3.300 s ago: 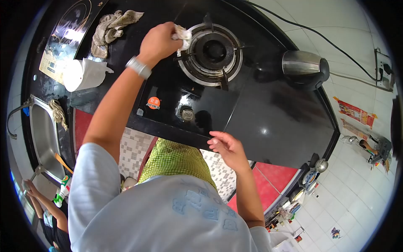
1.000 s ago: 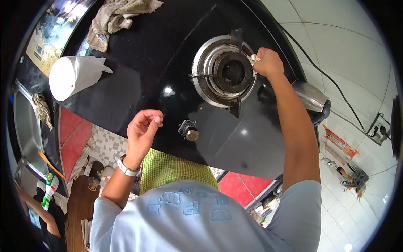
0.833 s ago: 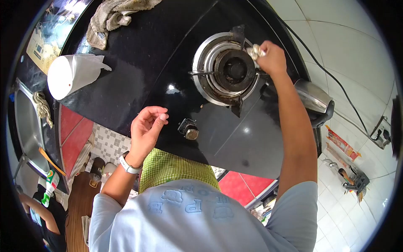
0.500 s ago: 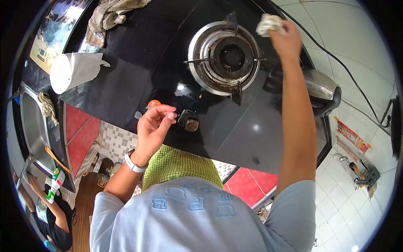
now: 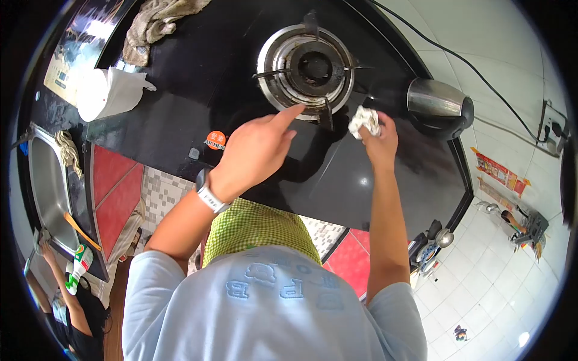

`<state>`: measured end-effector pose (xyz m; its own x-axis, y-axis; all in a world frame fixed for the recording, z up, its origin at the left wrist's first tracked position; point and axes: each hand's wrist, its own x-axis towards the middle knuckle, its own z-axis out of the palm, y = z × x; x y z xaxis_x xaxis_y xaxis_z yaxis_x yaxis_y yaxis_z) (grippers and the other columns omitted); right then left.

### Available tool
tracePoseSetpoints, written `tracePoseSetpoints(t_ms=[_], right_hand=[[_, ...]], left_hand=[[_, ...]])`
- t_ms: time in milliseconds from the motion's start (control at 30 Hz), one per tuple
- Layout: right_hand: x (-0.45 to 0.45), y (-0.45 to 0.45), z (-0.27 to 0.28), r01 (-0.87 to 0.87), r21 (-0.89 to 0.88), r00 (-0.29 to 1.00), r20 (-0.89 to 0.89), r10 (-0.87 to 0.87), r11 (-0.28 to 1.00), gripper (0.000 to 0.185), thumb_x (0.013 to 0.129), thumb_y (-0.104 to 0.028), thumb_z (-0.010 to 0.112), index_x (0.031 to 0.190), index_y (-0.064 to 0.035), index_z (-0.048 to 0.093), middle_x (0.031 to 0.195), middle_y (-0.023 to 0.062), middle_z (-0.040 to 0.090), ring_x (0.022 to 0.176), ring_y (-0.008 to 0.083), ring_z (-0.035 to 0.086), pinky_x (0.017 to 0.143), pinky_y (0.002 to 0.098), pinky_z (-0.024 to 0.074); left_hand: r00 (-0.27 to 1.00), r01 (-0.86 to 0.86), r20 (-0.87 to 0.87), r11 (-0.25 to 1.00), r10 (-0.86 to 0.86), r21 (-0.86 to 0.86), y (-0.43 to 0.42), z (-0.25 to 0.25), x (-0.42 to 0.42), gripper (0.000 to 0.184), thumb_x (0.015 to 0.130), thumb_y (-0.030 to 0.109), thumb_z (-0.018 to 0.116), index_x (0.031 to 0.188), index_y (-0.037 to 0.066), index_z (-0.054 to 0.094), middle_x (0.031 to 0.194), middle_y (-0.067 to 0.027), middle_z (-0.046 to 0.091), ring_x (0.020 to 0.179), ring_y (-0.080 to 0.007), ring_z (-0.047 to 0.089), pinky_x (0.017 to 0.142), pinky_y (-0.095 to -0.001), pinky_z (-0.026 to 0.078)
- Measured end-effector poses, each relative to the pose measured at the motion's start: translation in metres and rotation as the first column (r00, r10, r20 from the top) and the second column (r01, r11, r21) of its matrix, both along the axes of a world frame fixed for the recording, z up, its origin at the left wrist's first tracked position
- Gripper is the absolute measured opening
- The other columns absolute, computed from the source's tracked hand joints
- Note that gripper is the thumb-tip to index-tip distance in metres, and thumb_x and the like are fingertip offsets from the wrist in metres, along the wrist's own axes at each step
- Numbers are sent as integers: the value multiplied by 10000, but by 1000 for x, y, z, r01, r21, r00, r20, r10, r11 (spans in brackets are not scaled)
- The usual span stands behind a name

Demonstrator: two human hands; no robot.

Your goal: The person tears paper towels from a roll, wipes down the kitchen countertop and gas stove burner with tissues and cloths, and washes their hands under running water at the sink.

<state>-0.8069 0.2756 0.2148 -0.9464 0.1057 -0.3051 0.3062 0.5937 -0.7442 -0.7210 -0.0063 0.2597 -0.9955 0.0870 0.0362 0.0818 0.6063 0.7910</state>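
My right hand (image 5: 382,143) grips a crumpled white paper towel (image 5: 364,121) just above the black glass cooktop (image 5: 337,180), right of the gas burner (image 5: 316,67). The towel is bunched up, with grey marks on it. My left hand (image 5: 256,147) is over the cooktop with its index finger stretched toward the burner's lower rim; whether it touches the rim I cannot tell. Its other fingers are bent, and nothing shows in it. The stove knob is hidden behind this hand. An orange round sticker (image 5: 215,140) lies left of it.
A kettle (image 5: 438,99) stands at the right, its cord (image 5: 460,57) running along the tiled wall. At the left are a paper towel roll (image 5: 111,95), a rag (image 5: 144,30) and a sink (image 5: 45,180). Another person (image 5: 78,307) is at the lower left.
My right hand has come down and left with the paper towel, from the back right corner toward the burner's side. My left hand has moved up and right, with its index finger now extended.
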Motion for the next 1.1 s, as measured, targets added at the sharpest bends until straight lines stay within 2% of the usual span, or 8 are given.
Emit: tracePoseSetpoints(t_ms=[67, 233, 333, 600, 800, 933, 1000, 1100], right_hand=[[-8, -11, 5, 8, 97, 999, -32, -5, 995, 432, 690, -111, 698, 1092, -29, 564, 901, 92, 649, 801, 138, 608, 726, 277, 487], [-48, -40, -7, -132, 335, 933, -276, 231, 933, 353, 645, -194, 718, 951, -31, 651, 921, 160, 648, 859, 306, 627, 794, 346, 483], [-77, -56, -29, -125, 453, 836, -432, 339, 883, 265, 655, -214, 699, 861, -49, 676, 872, 122, 612, 815, 312, 602, 745, 369, 488], [-67, -66, -28, -296, 585, 828, -236, 508, 755, 146, 711, -165, 619, 805, -71, 678, 867, 105, 609, 801, 320, 603, 732, 392, 488], [-32, -60, -23, -379, 449, 882, -90, 463, 809, 175, 686, -159, 678, 827, -55, 679, 886, 118, 614, 838, 322, 609, 750, 389, 485], [-21, -35, -32, -467, 201, 883, 47, 467, 861, 286, 684, -159, 698, 944, -42, 684, 915, 123, 623, 820, 261, 628, 728, 316, 487], [-16, -33, -28, -199, 70, 974, -100, 205, 978, 300, 697, -136, 704, 970, -16, 672, 912, 106, 616, 800, 215, 622, 712, 289, 482], [-31, -28, -30, -221, 313, 873, -358, 331, 924, 290, 728, -105, 666, 1007, -27, 655, 956, 115, 588, 833, 243, 598, 726, 305, 478]], left_hand=[[996, -45, 88, 981, 29, 189, -2, 1, 18, 468, 823, 62, 574, 1278, 73, 464, 700, -139, 585, 626, -299, 581, 565, -375, 454], [915, -154, 404, 926, 2, 344, -10, 2, 64, 418, 870, 48, 574, 1276, 58, 475, 667, -24, 572, 526, -47, 450, 500, -213, 381], [881, -201, 473, 901, -5, 384, -16, -5, 78, 421, 872, 47, 572, 1281, 62, 474, 679, -20, 580, 542, -45, 466, 509, -206, 388], [885, -276, 462, 871, 65, 407, -10, -16, 76, 382, 861, 48, 587, 1231, 22, 499, 726, -43, 605, 529, -53, 488, 499, -208, 406], [896, -203, 442, 863, -26, 463, 0, -6, 69, 354, 889, 44, 558, 1237, 23, 498, 777, -20, 599, 626, -42, 491, 582, -191, 424], [904, -163, 424, 873, -55, 460, -5, -7, 69, 350, 886, 45, 564, 1230, 25, 506, 762, -20, 591, 618, -45, 485, 573, -197, 423], [910, -175, 414, 884, -23, 433, -9, -14, 73, 343, 884, 42, 566, 1223, 32, 516, 740, -18, 581, 594, -40, 471, 544, -196, 413], [894, -197, 448, 909, 11, 369, -20, -17, 74, 323, 847, 63, 586, 1167, 38, 552, 729, -81, 614, 546, -126, 539, 536, -260, 454]])
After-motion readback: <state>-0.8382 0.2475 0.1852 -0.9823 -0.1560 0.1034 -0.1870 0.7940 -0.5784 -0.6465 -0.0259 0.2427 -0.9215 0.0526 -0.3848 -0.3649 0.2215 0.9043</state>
